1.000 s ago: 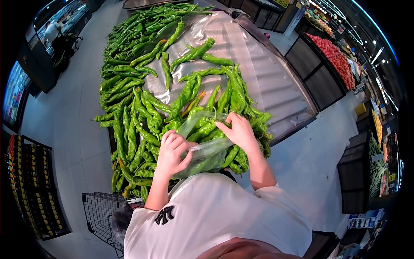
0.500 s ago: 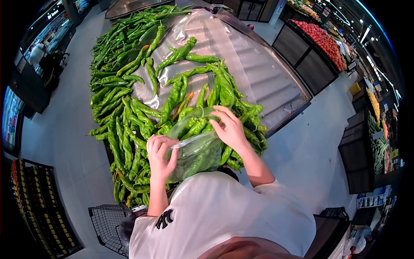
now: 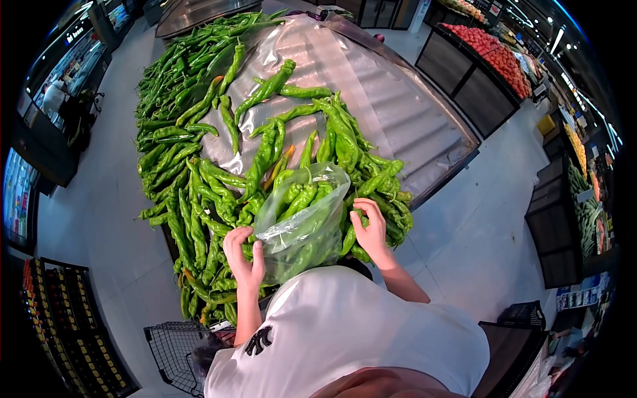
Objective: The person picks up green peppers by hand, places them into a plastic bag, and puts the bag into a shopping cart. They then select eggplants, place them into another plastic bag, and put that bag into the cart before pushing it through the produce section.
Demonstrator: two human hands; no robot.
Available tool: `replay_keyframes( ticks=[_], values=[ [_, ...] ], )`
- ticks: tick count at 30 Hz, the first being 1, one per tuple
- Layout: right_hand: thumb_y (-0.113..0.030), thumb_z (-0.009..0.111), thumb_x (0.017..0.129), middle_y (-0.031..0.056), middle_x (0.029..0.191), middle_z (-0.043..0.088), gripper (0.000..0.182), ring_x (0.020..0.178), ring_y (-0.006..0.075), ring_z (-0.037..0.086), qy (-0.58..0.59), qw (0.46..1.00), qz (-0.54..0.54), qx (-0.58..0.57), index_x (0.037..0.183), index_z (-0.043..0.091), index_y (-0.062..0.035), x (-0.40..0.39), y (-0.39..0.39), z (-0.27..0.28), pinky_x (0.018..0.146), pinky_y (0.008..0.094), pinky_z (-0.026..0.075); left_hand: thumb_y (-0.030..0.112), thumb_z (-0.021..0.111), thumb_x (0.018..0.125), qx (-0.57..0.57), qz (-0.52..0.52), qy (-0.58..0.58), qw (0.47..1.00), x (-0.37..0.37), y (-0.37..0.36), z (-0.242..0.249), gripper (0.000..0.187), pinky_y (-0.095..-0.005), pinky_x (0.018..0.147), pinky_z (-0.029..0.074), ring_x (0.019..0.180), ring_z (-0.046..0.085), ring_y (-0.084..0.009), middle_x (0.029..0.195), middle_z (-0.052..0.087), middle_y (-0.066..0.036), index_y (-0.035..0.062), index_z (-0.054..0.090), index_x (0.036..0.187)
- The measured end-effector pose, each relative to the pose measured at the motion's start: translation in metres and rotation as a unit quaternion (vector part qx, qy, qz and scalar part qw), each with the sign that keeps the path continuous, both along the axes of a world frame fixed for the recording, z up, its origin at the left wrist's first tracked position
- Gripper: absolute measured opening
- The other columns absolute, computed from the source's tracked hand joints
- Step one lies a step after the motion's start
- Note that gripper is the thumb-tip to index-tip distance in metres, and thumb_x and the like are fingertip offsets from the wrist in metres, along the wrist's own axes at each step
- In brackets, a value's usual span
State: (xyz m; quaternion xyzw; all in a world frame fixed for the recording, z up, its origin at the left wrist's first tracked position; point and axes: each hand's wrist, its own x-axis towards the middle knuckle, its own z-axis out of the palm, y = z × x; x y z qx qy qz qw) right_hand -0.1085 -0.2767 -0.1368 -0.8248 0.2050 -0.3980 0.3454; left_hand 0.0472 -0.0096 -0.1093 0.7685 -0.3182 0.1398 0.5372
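A clear plastic bag (image 3: 312,229) stands with its mouth upward, green peppers inside it, in front of my white shirt. At its left edge is my left hand (image 3: 244,260), thumb apart from loosely curled fingers, fingertips right beside the plastic. My right hand (image 3: 373,233) is off the bag on the right, its fingers bent and parted with nothing between them, over the pile. Long green peppers (image 3: 199,205) lie heaped around the bag and to its left. A few scattered green peppers (image 3: 269,86) rest farther back on the plastic-covered display (image 3: 398,113).
A wire shopping cart (image 3: 174,355) stands at lower left, close to my left arm. Beyond the floor on the left is a bottle rack (image 3: 76,331). Dark produce stands (image 3: 464,76) line the right side, one heaped with red produce (image 3: 488,53). Another person (image 3: 54,96) is far left.
My right hand has let go of the bag's rim and moved down and right. My left hand has shifted slightly down and left, its thumb apart from the bag. The bag's mouth has spread upright.
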Motion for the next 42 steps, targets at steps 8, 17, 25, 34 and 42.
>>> replay_keyframes(
  ticks=[8,17,25,34,42],
  values=[
    [-0.009,0.054,0.088,0.0159,0.134,0.056,0.012,0.112,0.0344,0.054,0.086,0.973,0.006,-0.214,0.094,0.061,-0.0014,0.001,0.016,-0.069,0.097,0.0446,0.038,0.04,0.041,0.104,-0.186,-0.074,0.292,0.935,0.022,-0.012,-0.078,0.05,-0.0346,0.093,0.044,0.098,0.059,-0.0201,0.106,0.066,-0.011,-0.0044,0.064,0.108],
    [-0.006,0.054,0.081,0.0198,0.135,0.054,0.01,0.114,0.0373,0.053,0.09,0.97,0.0,-0.226,0.088,0.058,-0.0002,0.005,0.018,-0.072,0.097,0.0464,0.037,0.011,0.061,0.098,-0.09,-0.038,0.291,0.952,0.046,-0.003,-0.107,0.016,-0.0197,0.066,0.046,0.075,0.056,-0.0032,0.086,0.067,0.0,0.0002,0.07,0.106],
    [-0.009,0.053,0.085,0.0182,0.137,0.053,0.01,0.117,0.0368,0.051,0.102,0.973,-0.007,-0.206,0.087,0.059,-0.0007,0.007,0.021,-0.071,0.1,0.0473,0.034,0.011,0.061,0.098,-0.109,-0.036,0.296,0.948,0.044,-0.002,-0.102,0.016,-0.0187,0.07,0.045,0.077,0.055,-0.0032,0.089,0.068,0.001,-0.0007,0.069,0.105],
    [-0.002,0.062,0.089,0.015,0.109,0.066,0.008,0.098,0.0324,0.062,0.008,0.994,0.008,-0.112,0.096,0.064,0.0002,0.013,0.007,-0.043,0.087,0.0398,0.048,0.012,0.062,0.096,-0.113,-0.025,0.281,0.953,0.047,-0.003,-0.114,0.017,-0.0201,0.062,0.046,0.069,0.057,-0.0035,0.085,0.071,-0.001,0.0005,0.071,0.104],
    [0.0,0.066,0.09,0.0097,0.095,0.066,0.008,0.073,0.0159,0.059,-0.129,0.988,-0.031,-0.078,0.098,0.062,-0.0007,0.064,-0.043,0.014,0.068,0.0275,0.049,0.009,0.061,0.098,-0.079,-0.032,0.296,0.951,0.046,-0.001,-0.104,0.015,-0.0205,0.069,0.047,0.076,0.058,-0.0044,0.088,0.069,0.0,-0.0007,0.069,0.104]
  ],
)
